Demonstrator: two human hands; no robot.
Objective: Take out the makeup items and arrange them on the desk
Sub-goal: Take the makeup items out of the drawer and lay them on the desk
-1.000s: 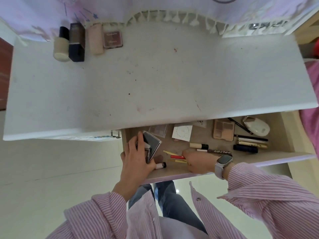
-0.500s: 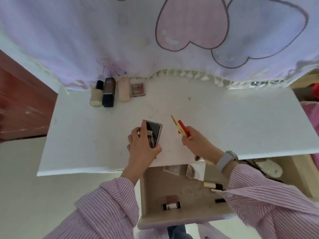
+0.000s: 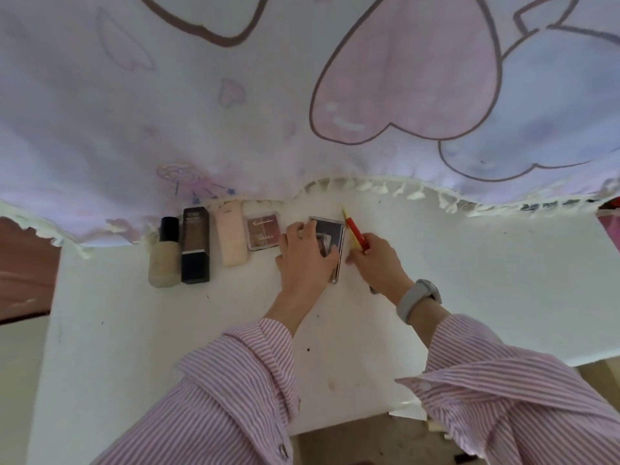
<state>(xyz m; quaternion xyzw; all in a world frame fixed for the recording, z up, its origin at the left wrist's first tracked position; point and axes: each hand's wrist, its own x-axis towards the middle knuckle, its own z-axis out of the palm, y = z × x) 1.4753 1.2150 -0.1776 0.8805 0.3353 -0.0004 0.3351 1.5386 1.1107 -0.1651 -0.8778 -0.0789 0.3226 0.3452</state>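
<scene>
My left hand [image 3: 303, 260] grips a stack of dark flat compacts [image 3: 332, 241] held against the white desk [image 3: 469, 283], just right of a brown eyeshadow palette [image 3: 264, 233]. My right hand [image 3: 375, 263] pinches red and yellow pencils [image 3: 355, 234] that point toward the back of the desk, right beside the compacts. A row lies along the back left: a beige foundation bottle [image 3: 164, 258], a dark brown rectangular bottle [image 3: 195, 245] and a pale pink tube [image 3: 231, 238].
A lilac cloth with pink hearts and a tasselled hem [image 3: 385, 187] hangs over the desk's back edge. The open drawer [image 3: 369, 441] shows at the bottom between my striped sleeves. A grey watch [image 3: 417, 298] sits on my right wrist.
Both hands rose out of the drawer and carried the compacts and the pencils to the back of the desk, next to the palette. The view tilted up from the drawer.
</scene>
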